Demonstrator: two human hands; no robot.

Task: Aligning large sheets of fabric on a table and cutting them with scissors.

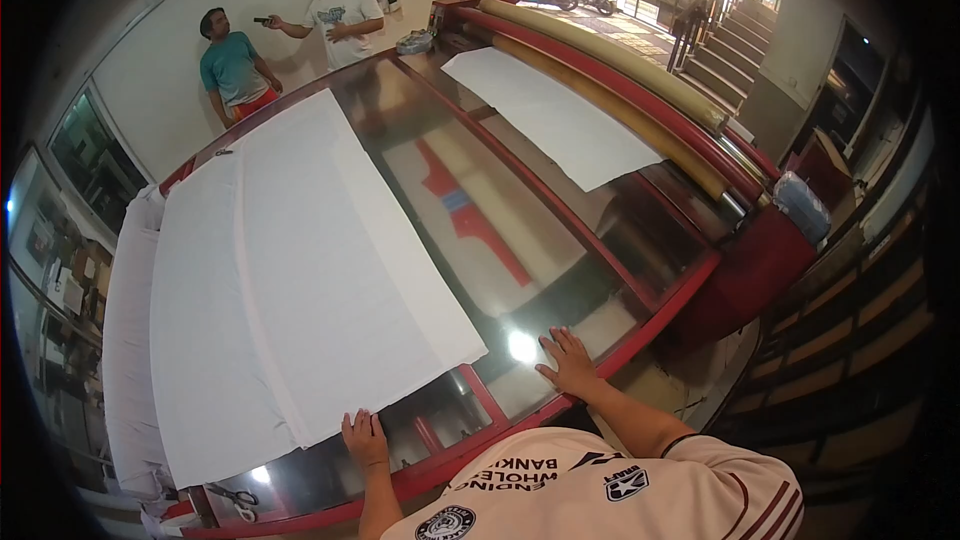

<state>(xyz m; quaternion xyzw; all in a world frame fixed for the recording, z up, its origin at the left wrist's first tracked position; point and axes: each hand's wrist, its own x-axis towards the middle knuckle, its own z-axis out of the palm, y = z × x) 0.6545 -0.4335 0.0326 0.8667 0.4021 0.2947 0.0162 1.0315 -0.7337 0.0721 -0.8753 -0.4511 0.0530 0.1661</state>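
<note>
A large white cloth (pixel 320 270) lies spread over the left part of a wide, glossy, red-framed table (pixel 650 330), with a long crease running along it. My left hand (pixel 366 438) rests at the cloth's near edge, its fingers stretched out and apparently touching the border. To the right of the cloth, my right hand (pixel 569 364) lies flat on the shiny tabletop with fingers spread. Neither hand holds anything. Scissors (pixel 236 501) with dark and pale handles lie at the near left corner of the table.
A smaller white sheet (pixel 560 115) lies at the right, beside long red, brown and cream rollers (pixel 610 55). More white cloth (pixel 130 340) hangs over the left side. Two people (pixel 345 15) stand beyond the far edge, one holding a dark object. A plastic-wrapped bundle (pixel 802 205) sits at the right end.
</note>
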